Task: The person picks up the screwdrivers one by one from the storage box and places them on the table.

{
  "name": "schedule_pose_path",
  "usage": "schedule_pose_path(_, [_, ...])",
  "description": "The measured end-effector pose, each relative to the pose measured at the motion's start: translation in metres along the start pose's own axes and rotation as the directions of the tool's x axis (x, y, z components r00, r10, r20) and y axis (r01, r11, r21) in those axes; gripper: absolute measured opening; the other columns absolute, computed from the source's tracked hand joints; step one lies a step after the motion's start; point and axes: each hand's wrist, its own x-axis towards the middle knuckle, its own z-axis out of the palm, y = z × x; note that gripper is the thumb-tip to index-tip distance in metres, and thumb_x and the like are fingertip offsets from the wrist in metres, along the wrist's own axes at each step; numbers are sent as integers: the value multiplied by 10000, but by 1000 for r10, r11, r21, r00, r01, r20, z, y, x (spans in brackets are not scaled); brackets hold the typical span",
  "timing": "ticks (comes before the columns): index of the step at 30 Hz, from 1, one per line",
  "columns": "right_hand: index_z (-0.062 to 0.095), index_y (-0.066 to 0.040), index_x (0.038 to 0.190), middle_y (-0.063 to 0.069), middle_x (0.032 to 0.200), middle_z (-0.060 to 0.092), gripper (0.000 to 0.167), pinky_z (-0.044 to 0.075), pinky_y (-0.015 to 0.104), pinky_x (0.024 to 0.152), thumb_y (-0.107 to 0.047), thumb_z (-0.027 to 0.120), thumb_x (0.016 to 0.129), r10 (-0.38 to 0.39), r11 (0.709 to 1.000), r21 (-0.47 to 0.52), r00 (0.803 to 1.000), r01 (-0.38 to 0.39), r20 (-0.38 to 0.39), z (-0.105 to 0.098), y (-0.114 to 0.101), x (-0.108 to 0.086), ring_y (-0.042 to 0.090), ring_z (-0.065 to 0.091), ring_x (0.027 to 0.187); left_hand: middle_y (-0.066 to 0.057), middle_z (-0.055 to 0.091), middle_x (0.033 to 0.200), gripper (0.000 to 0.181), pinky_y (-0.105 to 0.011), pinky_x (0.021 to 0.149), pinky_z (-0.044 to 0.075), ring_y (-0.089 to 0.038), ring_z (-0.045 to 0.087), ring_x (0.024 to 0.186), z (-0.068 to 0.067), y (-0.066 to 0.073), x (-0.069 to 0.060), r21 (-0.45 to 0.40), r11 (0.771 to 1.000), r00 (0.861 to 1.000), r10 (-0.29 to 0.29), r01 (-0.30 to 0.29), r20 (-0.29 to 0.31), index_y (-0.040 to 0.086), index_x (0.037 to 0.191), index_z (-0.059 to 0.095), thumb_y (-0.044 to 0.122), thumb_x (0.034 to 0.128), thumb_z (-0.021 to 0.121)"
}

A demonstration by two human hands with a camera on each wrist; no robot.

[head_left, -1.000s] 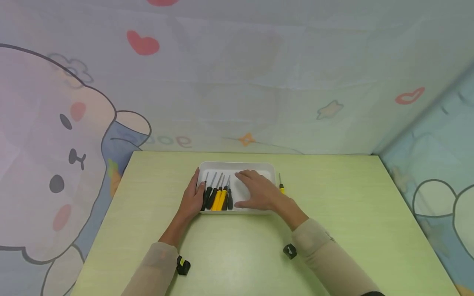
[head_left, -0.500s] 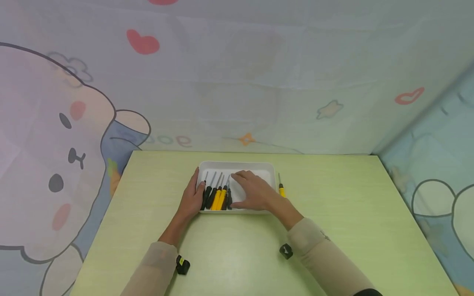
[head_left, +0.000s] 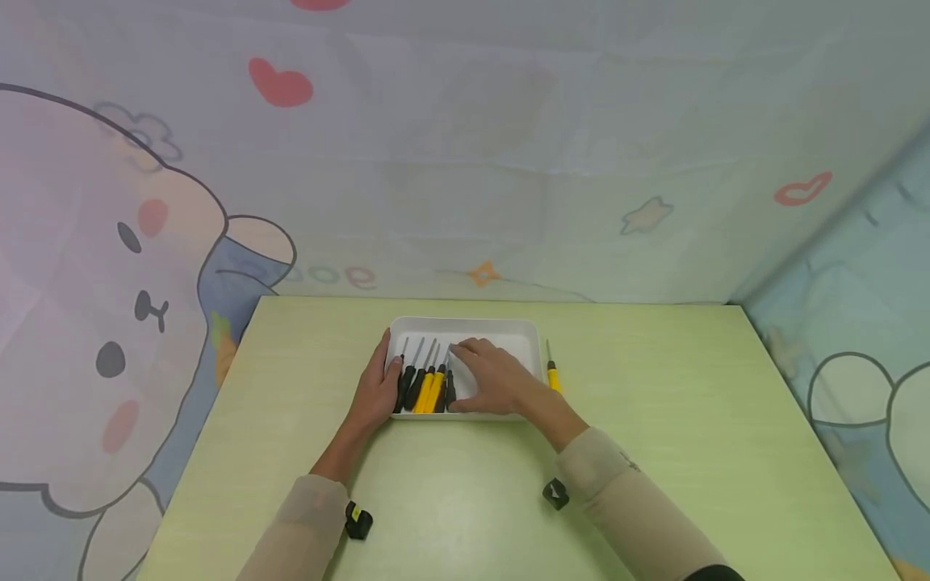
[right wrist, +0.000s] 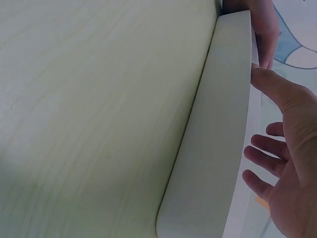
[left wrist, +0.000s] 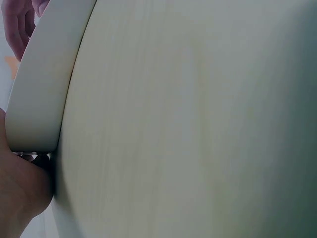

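My left hand (head_left: 375, 391) grips the left wall of a white tray (head_left: 519, 343), thumb over the rim. Side by side at the tray's left lie several screwdrivers, some with black handles and some with yellow handles (head_left: 432, 393). My right hand (head_left: 494, 378) is over the tray, thumb and fingers spread apart beside the rightmost dark screwdriver (head_left: 451, 391). In the right wrist view, the right hand's thumb (right wrist: 272, 84) is at the tray's front rim, and its other fingers are loosely bent behind the wall. Whether they touch a screwdriver is hidden there.
A yellow-handled screwdriver (head_left: 554, 378) lies on the light wood-grain table (head_left: 654, 387) just right of the tray, partly hidden by the right wrist. Behind the table hangs a printed cloth (head_left: 465, 161). Each forearm carries a small black device.
My right hand has moved a little left across the tray toward the rightmost dark screwdriver. More of the loose screwdriver's yellow handle shows. My left hand and the tray have stayed put.
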Motion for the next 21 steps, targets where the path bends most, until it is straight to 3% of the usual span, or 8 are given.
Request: schedule_pose_path(21, [429,-81,1622,135,1600,467,997,418,455,1191,-563,849,856,5,1000,-17,1000,-5,12,9,0,5,308,464,1443,-54,178,1767,623,-485,1306,158,-270,184,1615,0,1,0,11,1000,1000,9,-9,-2,172,1723,120,248,1162,379])
